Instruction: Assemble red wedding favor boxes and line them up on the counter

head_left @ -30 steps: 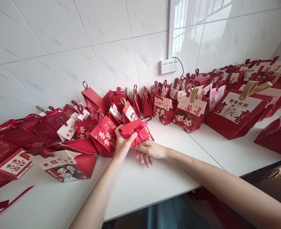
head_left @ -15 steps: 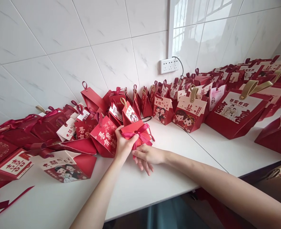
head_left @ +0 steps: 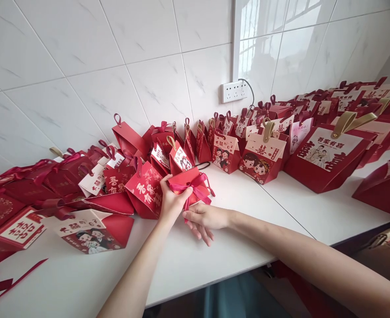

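Note:
My left hand (head_left: 174,197) grips a small red gift box (head_left: 182,178) by its left side, the thumb lying over the front. A magenta ribbon (head_left: 197,187) is tied in a bow across this box, and a twisted red cord shows at its right edge. My right hand (head_left: 208,221) is just below the box. Its thumb and forefinger pinch a hanging ribbon tail, while the other fingers hang loosely down. Close to my left hand stands a red gift box with white lettering (head_left: 148,185). Behind the held box is one with a gold loop (head_left: 181,158).
Red gift boxes (head_left: 39,176) crowd the left of the white counter (head_left: 188,274); more boxes (head_left: 327,154) fill the right. One with a cartoon couple (head_left: 95,234) lies at the front left, near loose ribbon strips (head_left: 13,282). A power socket (head_left: 234,91) is on the tiled wall.
Almost nothing differs. The right hand has shifted very slightly down and left with the ribbon tail; the left hand and the box stay put.

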A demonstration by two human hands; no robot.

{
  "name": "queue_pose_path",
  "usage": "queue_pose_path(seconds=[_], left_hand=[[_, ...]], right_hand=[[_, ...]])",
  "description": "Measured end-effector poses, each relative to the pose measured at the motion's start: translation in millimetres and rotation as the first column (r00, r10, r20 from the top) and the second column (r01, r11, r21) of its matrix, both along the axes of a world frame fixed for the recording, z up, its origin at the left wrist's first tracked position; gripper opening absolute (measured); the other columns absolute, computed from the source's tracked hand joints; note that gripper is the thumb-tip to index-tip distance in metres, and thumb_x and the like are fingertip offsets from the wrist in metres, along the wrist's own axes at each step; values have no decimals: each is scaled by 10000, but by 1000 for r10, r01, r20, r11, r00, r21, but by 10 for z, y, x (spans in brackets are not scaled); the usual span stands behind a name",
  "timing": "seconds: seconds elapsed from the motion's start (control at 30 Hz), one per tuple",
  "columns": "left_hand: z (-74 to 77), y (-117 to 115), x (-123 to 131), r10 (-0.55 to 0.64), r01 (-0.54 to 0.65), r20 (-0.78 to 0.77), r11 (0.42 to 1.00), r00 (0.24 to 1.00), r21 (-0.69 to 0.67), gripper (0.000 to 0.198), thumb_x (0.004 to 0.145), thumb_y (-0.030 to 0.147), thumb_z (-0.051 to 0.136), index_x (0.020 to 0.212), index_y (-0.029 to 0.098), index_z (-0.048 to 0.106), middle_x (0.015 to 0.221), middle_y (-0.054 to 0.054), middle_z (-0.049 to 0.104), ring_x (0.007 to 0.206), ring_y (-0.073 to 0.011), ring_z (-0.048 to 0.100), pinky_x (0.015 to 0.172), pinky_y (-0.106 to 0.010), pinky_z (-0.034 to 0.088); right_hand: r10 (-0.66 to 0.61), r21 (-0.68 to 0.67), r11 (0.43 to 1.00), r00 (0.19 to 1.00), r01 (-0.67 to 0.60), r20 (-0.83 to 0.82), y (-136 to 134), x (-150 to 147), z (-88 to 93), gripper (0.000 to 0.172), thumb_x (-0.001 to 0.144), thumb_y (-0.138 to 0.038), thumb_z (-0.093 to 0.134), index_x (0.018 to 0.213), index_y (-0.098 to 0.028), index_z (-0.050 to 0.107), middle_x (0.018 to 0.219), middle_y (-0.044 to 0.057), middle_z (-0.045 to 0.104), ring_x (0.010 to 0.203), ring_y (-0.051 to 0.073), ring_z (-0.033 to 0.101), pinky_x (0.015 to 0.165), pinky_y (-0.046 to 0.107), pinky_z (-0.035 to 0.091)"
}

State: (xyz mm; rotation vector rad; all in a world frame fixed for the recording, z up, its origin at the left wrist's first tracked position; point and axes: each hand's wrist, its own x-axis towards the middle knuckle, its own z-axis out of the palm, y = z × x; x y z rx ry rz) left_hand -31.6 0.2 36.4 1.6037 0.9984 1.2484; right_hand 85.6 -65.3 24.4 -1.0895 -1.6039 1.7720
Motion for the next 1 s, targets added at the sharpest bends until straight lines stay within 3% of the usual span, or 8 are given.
queue_pose_path(seconds=[0.43,0.5,0.57,0.63,0.7,0.77,0.87,1.0], left_hand=[[-35,72,-27,-11,12,19,1000,1000,-10,591,607,305,759,1074,211,408,987,-43,647,913,-195,655,847,-353,514],[-61,98,-43,-15,15,9,1000,1000,-25,624,598,338,767,1091,211,406,1005,-50,640,935,-206,647,861,-365,501],[-81,118,-56,-13,12,-13,999,1000,-48,646,595,364,769,1108,218,406,1033,-53,628,960,-216,636,878,-381,488],[-93,133,-65,-23,21,-27,997,999,-71,653,602,385,765,1122,230,401,1055,-52,617,979,-222,627,892,-395,478],[-97,142,-70,-43,41,-27,995,999,-86,652,611,399,759,1128,241,394,1069,-49,611,992,-224,622,902,-401,474],[-96,148,-74,-52,49,-27,995,998,-92,651,612,405,757,1126,245,392,1070,-46,610,999,-223,620,910,-402,471],[-93,151,-77,-43,39,-41,995,998,-87,640,612,408,756,1120,249,399,1067,-41,611,1002,-222,617,917,-402,466],[-84,144,-75,-31,28,-42,997,999,-74,631,611,412,757,1109,246,407,1051,-38,615,982,-218,621,900,-395,468]], right_hand=[[152,49,986,981,-158,118,-16,187,136,590,787,-704,540,778,-120,622,617,0,619,387,104,586,319,186,421],[53,102,992,988,-68,146,-4,344,220,612,757,-723,557,768,-116,633,606,14,626,398,115,592,324,195,421],[-207,245,953,974,181,88,10,487,285,592,734,-724,583,657,-137,570,510,-12,572,347,94,529,314,190,373],[-463,386,810,885,441,-41,25,590,319,578,714,-714,610,581,-170,466,409,-53,476,298,58,422,312,179,291],[-574,466,700,815,541,-84,38,656,324,564,711,-694,626,574,-181,433,375,-69,431,301,44,372,328,175,248],[-563,476,733,826,486,25,48,699,312,541,713,-667,642,575,-170,480,406,-49,471,334,53,408,343,179,274],[-420,381,869,879,316,228,61,741,285,496,712,-612,678,578,-148,564,512,-6,571,377,71,482,353,190,326],[-297,294,933,908,209,297,66,755,268,395,734,-525,696,656,-139,670,559,4,623,364,68,496,361,194,353]])
